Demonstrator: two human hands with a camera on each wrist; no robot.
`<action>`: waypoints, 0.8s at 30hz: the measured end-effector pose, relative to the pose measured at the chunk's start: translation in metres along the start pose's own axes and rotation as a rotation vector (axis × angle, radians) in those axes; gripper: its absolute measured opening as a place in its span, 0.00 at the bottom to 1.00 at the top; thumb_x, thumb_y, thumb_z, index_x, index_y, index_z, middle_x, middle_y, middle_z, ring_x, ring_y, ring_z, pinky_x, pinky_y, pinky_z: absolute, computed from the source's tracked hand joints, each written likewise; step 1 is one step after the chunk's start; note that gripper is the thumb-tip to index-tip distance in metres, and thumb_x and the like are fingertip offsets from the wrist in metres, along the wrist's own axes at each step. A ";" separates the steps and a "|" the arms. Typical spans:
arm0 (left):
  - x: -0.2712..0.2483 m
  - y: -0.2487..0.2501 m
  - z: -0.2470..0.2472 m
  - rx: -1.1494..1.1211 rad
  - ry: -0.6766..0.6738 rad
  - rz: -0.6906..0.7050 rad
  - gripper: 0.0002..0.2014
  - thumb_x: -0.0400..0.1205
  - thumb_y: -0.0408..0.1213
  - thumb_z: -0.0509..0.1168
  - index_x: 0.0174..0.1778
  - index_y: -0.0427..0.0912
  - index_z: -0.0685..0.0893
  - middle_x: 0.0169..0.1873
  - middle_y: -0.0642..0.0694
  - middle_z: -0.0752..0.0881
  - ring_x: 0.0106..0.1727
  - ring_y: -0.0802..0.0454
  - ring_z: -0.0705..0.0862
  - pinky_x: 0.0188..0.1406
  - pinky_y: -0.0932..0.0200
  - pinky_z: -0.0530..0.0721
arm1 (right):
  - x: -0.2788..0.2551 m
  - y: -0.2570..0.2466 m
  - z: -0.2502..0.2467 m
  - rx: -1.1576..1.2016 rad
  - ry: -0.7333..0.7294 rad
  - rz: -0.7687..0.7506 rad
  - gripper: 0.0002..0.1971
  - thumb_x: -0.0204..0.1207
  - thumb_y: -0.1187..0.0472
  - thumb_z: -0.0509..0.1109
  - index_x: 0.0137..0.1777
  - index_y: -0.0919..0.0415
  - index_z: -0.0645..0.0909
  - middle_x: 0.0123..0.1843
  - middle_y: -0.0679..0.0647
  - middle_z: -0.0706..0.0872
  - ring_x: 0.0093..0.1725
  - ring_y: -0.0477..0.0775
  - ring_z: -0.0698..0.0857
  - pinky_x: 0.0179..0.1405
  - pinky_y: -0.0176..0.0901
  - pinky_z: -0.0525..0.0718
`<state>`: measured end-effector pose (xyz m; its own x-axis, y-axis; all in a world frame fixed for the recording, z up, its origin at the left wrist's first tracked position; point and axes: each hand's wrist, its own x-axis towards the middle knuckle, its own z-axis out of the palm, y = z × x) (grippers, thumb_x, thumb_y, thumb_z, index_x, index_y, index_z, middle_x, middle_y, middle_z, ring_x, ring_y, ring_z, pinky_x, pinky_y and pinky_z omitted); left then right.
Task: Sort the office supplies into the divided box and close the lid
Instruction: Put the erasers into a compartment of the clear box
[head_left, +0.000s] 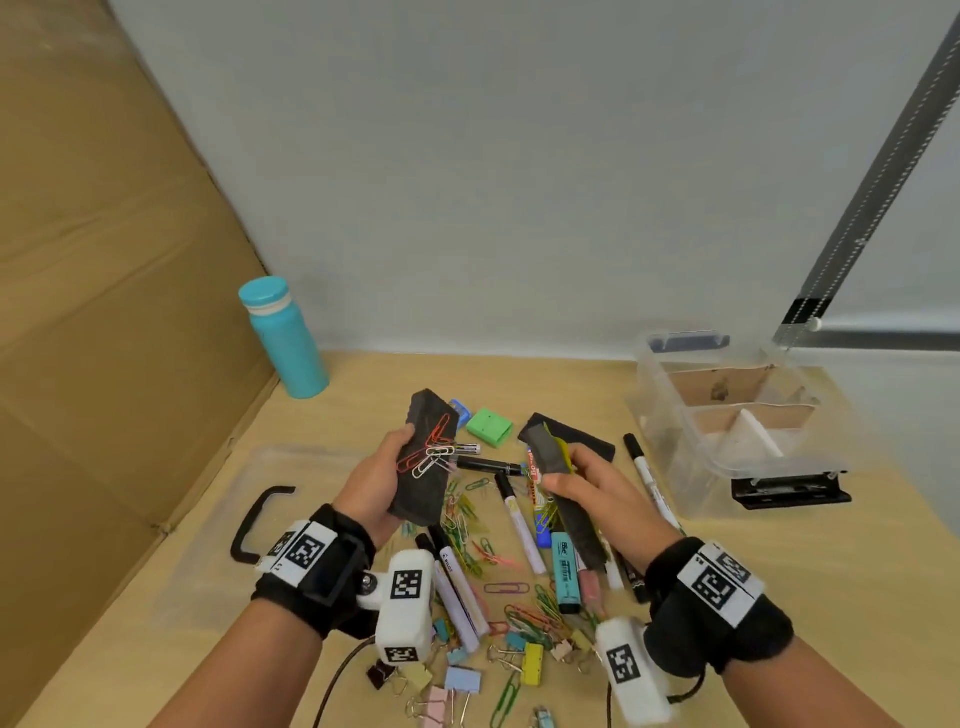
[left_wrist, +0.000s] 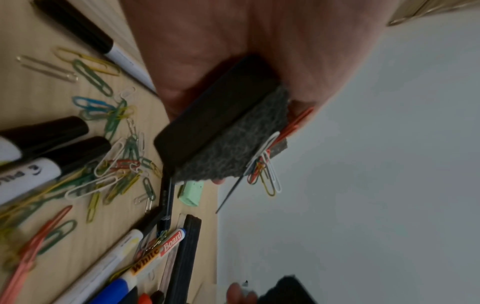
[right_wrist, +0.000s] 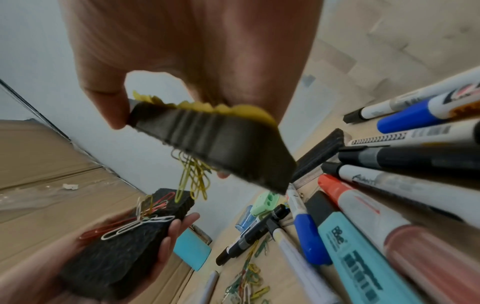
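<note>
My left hand (head_left: 382, 480) grips a black felt board eraser (head_left: 427, 457) held above the table, felt side up; red and white paper clips (head_left: 428, 454) cling to it. The same eraser (left_wrist: 226, 131) fills the left wrist view, clips (left_wrist: 265, 166) hanging off its edge. My right hand (head_left: 587, 480) grips a second eraser (head_left: 550, 447) with a yellow back, seen in the right wrist view (right_wrist: 215, 142) with yellow clips (right_wrist: 192, 176) dangling under it. The clear divided box (head_left: 737, 415) stands open at the right. Its lid (head_left: 208, 525) lies flat at the left.
Markers (head_left: 519, 525), a teal highlighter (head_left: 566, 571), loose paper clips (head_left: 524, 608) and binder clips (head_left: 530, 662) litter the table under my hands. A third black eraser (head_left: 576, 434), a green sharpener (head_left: 491, 427), a teal bottle (head_left: 285, 338) and a black hole punch (head_left: 789, 491) are around. Cardboard wall at left.
</note>
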<state>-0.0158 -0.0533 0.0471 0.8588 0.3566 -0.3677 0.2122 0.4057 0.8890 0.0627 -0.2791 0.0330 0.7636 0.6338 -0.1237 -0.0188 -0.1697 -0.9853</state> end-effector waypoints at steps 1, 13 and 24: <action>0.000 0.000 0.005 0.023 -0.002 -0.006 0.18 0.86 0.49 0.54 0.53 0.40 0.84 0.36 0.39 0.89 0.39 0.44 0.83 0.44 0.51 0.80 | 0.002 -0.002 0.000 0.000 -0.006 -0.013 0.18 0.69 0.47 0.69 0.58 0.47 0.80 0.54 0.62 0.87 0.48 0.52 0.86 0.56 0.51 0.83; 0.015 0.006 -0.012 -0.014 -0.115 -0.034 0.17 0.86 0.43 0.56 0.72 0.48 0.74 0.55 0.43 0.82 0.50 0.46 0.81 0.51 0.49 0.81 | 0.008 -0.023 0.049 -0.266 -0.056 -0.226 0.23 0.72 0.70 0.69 0.59 0.44 0.71 0.57 0.42 0.82 0.58 0.33 0.82 0.55 0.24 0.78; 0.032 -0.011 -0.041 -0.271 -0.166 -0.109 0.18 0.87 0.39 0.55 0.74 0.46 0.69 0.63 0.35 0.75 0.57 0.38 0.80 0.58 0.39 0.83 | 0.014 -0.019 0.098 -0.396 -0.109 -0.311 0.25 0.67 0.59 0.67 0.67 0.53 0.71 0.57 0.53 0.84 0.56 0.57 0.85 0.54 0.63 0.83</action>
<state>-0.0096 -0.0119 0.0141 0.9068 0.1664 -0.3874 0.1942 0.6507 0.7341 0.0106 -0.1933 0.0384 0.6221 0.7711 0.1360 0.4604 -0.2198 -0.8601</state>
